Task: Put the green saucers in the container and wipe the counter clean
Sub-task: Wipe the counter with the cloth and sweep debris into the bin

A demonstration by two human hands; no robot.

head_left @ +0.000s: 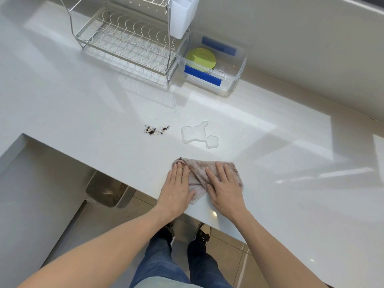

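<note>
A green saucer [201,58] lies inside the clear plastic container [232,80] with blue clips at the back of the white counter [280,154]. A stained pinkish cloth [199,173] lies crumpled near the counter's front edge. My left hand [176,189] presses flat on the cloth's left part, fingers spread. My right hand [225,187] lies flat on its right part. Beyond the cloth sit a clear water puddle [197,135] and, to its left, a scatter of dark crumbs [155,129].
A wire dish rack [126,36] with a white plastic holder [182,15] stands at the back left, touching the container. A metal bin [106,191] stands on the floor below the counter edge. A wall runs along the right behind the counter.
</note>
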